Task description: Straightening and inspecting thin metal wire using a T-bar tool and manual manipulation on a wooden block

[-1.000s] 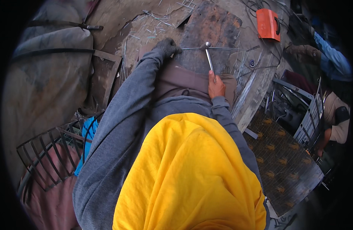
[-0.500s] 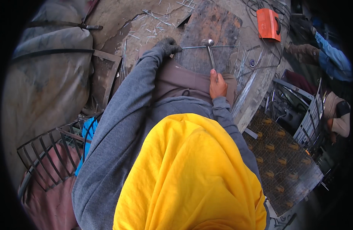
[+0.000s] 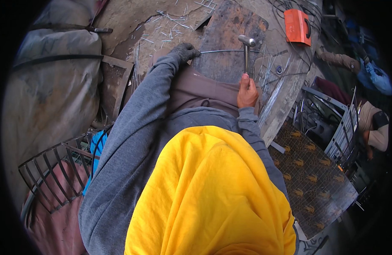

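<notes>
My left hand [image 3: 185, 52], in a dark grey glove, is closed on the left end of a thin metal rod [image 3: 223, 51]. The rod runs to the right across a worn, stained board [image 3: 221, 32], bowing slightly. In my right hand [image 3: 247, 92], bare, is the handle of a hammer [image 3: 247, 55]. Its metal head is up at the far end, over the right part of the rod, and hides a little of the board. Whether the head touches the rod I cannot tell.
Short cut rod pieces [image 3: 172, 23] lie scattered at the far left of the board. Long thin rods [image 3: 270, 91] lie in a bundle on the right. An orange case [image 3: 297, 27] stands at the far right among cables. Two other people [image 3: 374, 76] are at the right edge.
The hammer has moved to the right along the rod, its head now higher and turned. My right hand has shifted right with it. My left hand has stayed nearly in place.
</notes>
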Action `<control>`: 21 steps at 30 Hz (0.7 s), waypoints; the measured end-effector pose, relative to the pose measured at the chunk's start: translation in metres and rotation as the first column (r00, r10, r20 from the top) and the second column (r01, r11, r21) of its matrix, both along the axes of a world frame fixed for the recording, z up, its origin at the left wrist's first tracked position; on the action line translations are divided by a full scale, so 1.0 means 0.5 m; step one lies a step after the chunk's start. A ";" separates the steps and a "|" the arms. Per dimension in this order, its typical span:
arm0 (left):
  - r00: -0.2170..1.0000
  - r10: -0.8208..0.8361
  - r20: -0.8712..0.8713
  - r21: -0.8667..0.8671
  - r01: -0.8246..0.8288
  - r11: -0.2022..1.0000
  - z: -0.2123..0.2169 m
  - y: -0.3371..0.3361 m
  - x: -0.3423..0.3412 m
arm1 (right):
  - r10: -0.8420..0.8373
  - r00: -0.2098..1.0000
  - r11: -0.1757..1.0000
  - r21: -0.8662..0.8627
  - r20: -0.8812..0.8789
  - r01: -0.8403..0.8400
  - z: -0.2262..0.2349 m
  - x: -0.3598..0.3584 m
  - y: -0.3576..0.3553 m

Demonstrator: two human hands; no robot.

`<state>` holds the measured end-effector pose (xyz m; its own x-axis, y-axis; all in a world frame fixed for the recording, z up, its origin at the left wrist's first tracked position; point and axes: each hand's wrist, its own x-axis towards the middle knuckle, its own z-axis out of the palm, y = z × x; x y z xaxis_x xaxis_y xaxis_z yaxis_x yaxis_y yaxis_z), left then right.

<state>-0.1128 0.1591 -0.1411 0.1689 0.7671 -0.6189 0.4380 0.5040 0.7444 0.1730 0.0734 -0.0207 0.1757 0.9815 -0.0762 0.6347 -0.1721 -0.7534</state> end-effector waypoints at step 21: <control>0.963 -0.049 -0.266 0.132 0.087 0.987 0.024 -0.031 -0.050 | -0.009 0.993 0.983 -0.183 0.120 0.031 -0.002 0.035 -0.006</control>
<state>-0.1377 0.1437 -0.1291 0.0703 0.8422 -0.5346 0.6562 0.3646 0.6607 0.1902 0.0704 -0.0216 0.2134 0.9487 -0.2333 0.7124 -0.3145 -0.6274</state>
